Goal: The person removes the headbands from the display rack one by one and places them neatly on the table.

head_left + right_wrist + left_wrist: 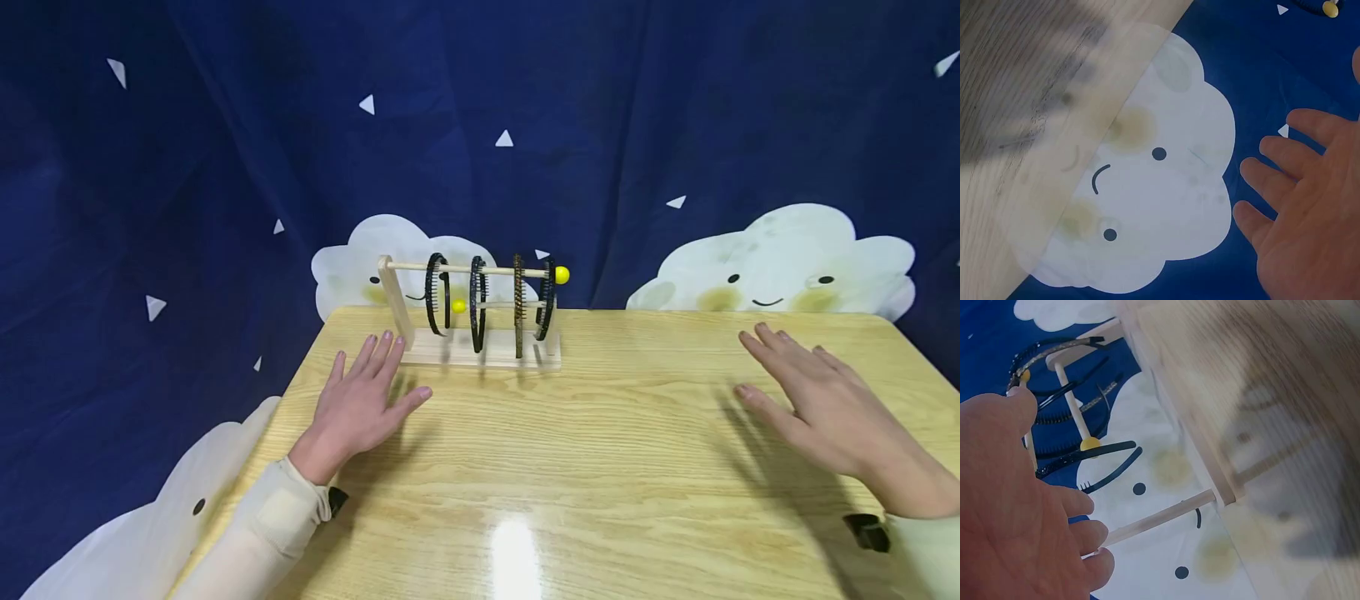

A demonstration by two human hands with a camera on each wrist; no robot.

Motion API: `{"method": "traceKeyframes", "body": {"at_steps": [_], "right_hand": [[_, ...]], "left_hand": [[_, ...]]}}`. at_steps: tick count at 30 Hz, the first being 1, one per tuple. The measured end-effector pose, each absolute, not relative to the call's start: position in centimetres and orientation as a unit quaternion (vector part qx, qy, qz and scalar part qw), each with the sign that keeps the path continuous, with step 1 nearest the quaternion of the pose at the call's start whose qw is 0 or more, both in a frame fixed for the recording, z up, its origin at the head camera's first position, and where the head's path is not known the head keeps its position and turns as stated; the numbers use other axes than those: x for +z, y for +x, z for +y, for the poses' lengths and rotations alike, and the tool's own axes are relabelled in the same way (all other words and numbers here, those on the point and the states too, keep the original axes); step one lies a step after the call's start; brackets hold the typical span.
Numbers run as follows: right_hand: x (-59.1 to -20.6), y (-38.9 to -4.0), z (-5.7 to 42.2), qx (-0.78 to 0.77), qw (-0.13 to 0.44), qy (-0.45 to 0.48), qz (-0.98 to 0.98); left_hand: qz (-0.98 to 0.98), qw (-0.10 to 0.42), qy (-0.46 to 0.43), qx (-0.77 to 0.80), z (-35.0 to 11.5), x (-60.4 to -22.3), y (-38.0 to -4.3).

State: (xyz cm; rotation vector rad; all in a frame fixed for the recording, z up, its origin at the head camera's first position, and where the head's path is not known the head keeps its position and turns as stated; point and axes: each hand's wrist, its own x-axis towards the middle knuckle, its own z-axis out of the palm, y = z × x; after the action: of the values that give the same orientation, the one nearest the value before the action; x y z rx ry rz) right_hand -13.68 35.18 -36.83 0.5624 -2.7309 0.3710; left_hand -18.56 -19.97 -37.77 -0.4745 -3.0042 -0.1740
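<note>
A pale wooden rack [480, 358] stands near the table's back edge, with several toothed headbands hanging from its upper rod. Most are black, like the headband [477, 304] near the middle; a brown speckled headband [518, 304] hangs to its right. Yellow balls cap the rods, one ball [562, 275] at the upper right end. My left hand [356, 408] hovers with fingers spread just in front of the rack's left end, holding nothing. Far to the right, my right hand [821, 408] is held over the table, fingers extended and nothing in them. The left wrist view shows the rack's base [1204, 456] beyond my fingers.
The light wood table [600, 467] reaches back to a dark blue curtain [450, 100] with white triangles. Smiling white clouds, such as the cloud [787, 258] on the right, decorate it behind the table.
</note>
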Motion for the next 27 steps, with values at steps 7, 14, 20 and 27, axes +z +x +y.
{"method": "traceKeyframes", "body": {"at_steps": [7,14,20,27], "right_hand": [[-36.5,-13.8,34.3,0.159,0.176,0.212,-0.948],[-35.8,-14.1,32.6,0.203,0.149,0.200,-0.947],[-35.3,-14.9,30.9,0.218,0.127,0.195,-0.948],[-35.0,-15.6,29.0,0.242,0.114,0.197,-0.943]], "left_hand": [[-0.985,0.030,-0.156,-0.069,-19.7,-38.4,-19.1],[-0.984,0.022,-0.161,-0.067,-19.6,-38.8,-19.6],[-0.984,0.015,-0.163,-0.065,-19.8,-39.4,-20.0],[-0.984,0.011,-0.165,-0.066,-19.9,-40.2,-20.5]]}}
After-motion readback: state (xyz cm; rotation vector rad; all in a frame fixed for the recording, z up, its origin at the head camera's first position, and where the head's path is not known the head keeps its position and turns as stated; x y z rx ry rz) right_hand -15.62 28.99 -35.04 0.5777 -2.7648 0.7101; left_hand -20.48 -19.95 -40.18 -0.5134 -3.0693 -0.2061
